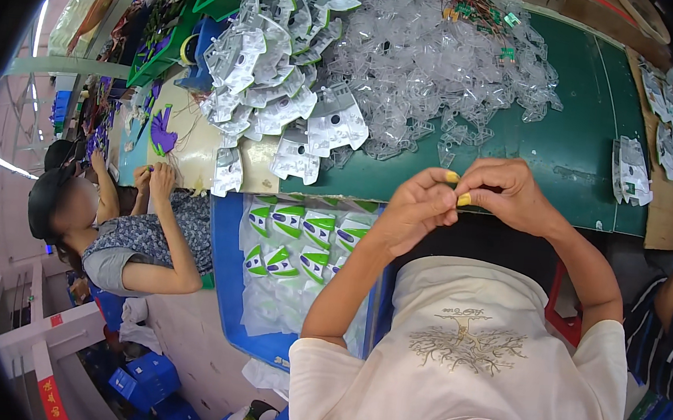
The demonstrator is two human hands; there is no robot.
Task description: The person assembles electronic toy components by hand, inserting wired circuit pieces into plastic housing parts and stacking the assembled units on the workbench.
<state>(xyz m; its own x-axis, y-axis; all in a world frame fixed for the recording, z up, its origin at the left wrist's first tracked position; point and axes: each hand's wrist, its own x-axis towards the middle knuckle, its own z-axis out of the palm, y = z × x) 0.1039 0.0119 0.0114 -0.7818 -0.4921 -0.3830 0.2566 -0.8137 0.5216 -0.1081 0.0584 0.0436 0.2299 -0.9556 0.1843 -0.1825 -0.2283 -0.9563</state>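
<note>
My left hand [419,207] and my right hand [509,195] meet over the front edge of the green table [566,162], fingertips close together. Yellow covers show on some of the fingertips of both. Each hand is closed in a pinch; whatever lies between the fingers is too small or hidden to name. Beyond them spreads a big heap of clear plastic parts [413,65]. Left of that heap is a pile of white-and-grey plastic shells [263,84], some with green edges. Small green circuit boards with red wires [470,10] lie at the far side of the clear heap.
Below the table at left, a blue bin [229,297] holds white-green shells in plastic wrap. More shells [632,172] stand at the table's right, beside cardboard [667,211]. A co-worker [141,249] sits at left near purple parts [163,132]; another person's striped clothing [661,342] shows at right.
</note>
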